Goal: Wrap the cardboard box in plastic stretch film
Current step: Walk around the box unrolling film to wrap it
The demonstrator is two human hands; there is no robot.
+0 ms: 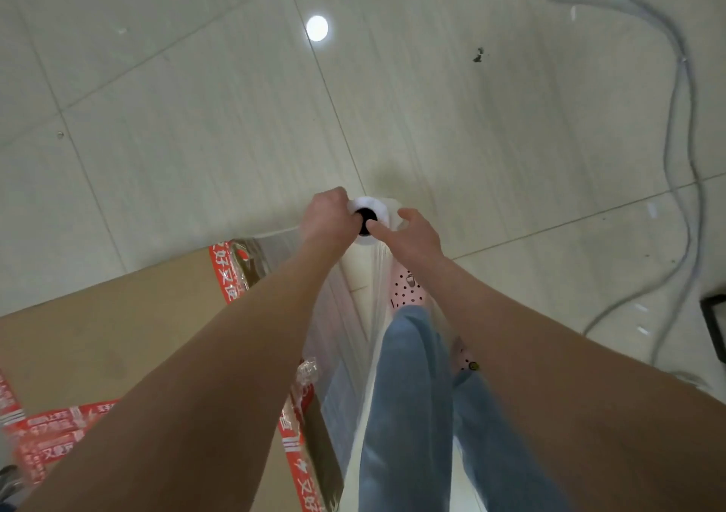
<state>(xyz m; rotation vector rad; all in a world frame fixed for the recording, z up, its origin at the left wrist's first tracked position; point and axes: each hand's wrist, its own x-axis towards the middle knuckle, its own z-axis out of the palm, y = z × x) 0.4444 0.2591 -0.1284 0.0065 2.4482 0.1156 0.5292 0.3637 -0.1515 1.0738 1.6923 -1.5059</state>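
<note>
The floor (196,118) is the biggest thing: pale, shiny square tiles with thin dark lines, and grey cables (683,79) curl over it on the far right. The cardboard box (118,334) is near on the left. It is brown and flat on top, with strips of red tape (226,272) that have white writing on them. Clear, shiny, wrinkly film (338,338) lies on its right side. Blue jeans (408,413) and a pink shoe (406,289) with little holes are near on the right. The roll (359,276) of film is a white tube just right of the box, with a dark round hole in its top. Both bare arms reach out straight to it. The left hand (328,215) grips the top, its fingers curled over the rim. The right hand (418,236) has its fingers spread open, with one fingertip touching the rim. The roll stands up on end, its long side going up and down.
</note>
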